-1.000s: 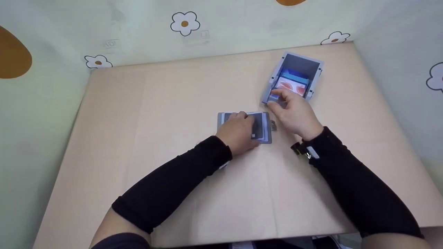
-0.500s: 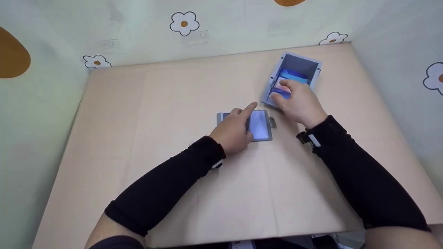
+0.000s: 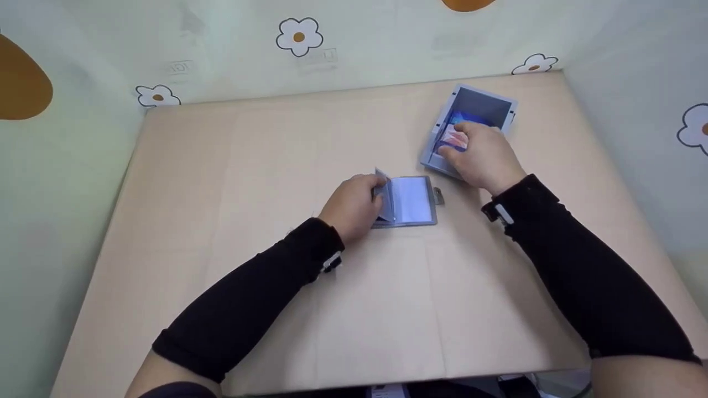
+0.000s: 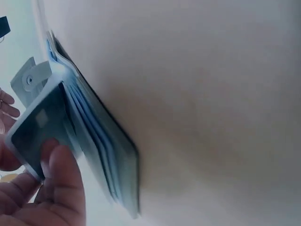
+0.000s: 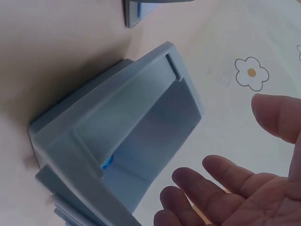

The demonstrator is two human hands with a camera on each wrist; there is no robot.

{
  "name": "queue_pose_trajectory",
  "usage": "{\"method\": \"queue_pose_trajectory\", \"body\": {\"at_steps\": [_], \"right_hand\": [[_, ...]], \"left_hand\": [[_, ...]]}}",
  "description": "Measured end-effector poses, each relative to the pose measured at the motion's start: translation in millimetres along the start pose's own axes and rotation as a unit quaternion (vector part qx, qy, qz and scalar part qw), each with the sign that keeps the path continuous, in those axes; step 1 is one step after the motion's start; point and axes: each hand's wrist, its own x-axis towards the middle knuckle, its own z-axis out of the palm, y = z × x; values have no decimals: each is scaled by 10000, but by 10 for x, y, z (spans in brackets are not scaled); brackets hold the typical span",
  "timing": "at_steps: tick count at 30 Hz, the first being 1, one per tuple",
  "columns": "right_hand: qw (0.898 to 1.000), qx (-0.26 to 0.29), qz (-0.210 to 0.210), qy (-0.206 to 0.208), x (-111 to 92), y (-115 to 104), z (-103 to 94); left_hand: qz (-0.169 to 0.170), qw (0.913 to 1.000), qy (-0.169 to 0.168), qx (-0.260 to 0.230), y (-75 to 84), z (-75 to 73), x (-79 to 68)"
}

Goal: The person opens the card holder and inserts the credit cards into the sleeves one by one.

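Observation:
My left hand (image 3: 352,205) pinches a raised sleeve page (image 4: 40,127) of a small grey card holder (image 3: 433,213). A dark card with a small pale square shows in that page in the left wrist view. The holder lies spread on the table, a blank pale sleeve (image 3: 414,200) facing up on its right half. A snap strap (image 3: 438,195) sticks out at its right side. Over the near end of a grey plastic bin (image 3: 484,102) hovers my right hand (image 3: 489,157), thumb and fingers apart with nothing between them. Red-and-white and blue cards (image 3: 456,138) lie inside the bin, partly hidden by that hand.
The table (image 3: 265,309) has a beige cover and meets a pale wall with flower prints (image 3: 298,37) along the back. Another pale wall rises on each side. The bin stands at the back right, beyond the card holder.
My left hand has moved left and lifted a sleeve page, after its fingers spread across the holder. The pale sleeve at right is now uncovered. My right hand has shifted slightly further over the bin.

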Motion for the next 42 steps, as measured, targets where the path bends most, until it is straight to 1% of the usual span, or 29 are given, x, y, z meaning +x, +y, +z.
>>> {"method": "queue_pose_trajectory", "body": {"at_steps": [4,10,13,17,21,25,29,31,36,39,42], "right_hand": [[9999,-94,80,-94,54,21,-4],[9991,-420,-8,-70,133,48,-33],[9981,-607,-73,-98,181,63,-65],[9951,-939,-248,-179,251,92,-118],[9914,-1240,-273,-326,332,112,-162],[9873,-1490,-193,-524,402,97,-168],[9822,-1771,-192,-592,443,83,-121],[9791,-1930,-228,-592,455,69,-93],[9681,-2363,-372,-742,500,36,-52],[9618,-2563,-418,-865,532,32,-43],[9576,-2695,-417,-929,556,35,-35]], "left_hand": [[-84,9999,40,-131,-49,-12,6],[-156,9993,218,-244,-114,-24,-6],[-170,9993,284,-181,-145,-30,-12],[-260,9993,253,-32,-175,-44,-19],[-287,9992,226,136,-204,-57,-21],[-298,9990,255,229,-239,-72,-7],[-346,9987,230,278,-264,-87,7],[-342,9985,173,393,-272,-90,8],[-310,9972,84,673,-269,-84,-4],[-315,9969,62,722,-254,-78,-12],[-281,9965,-16,781,-238,-74,-14]]}}
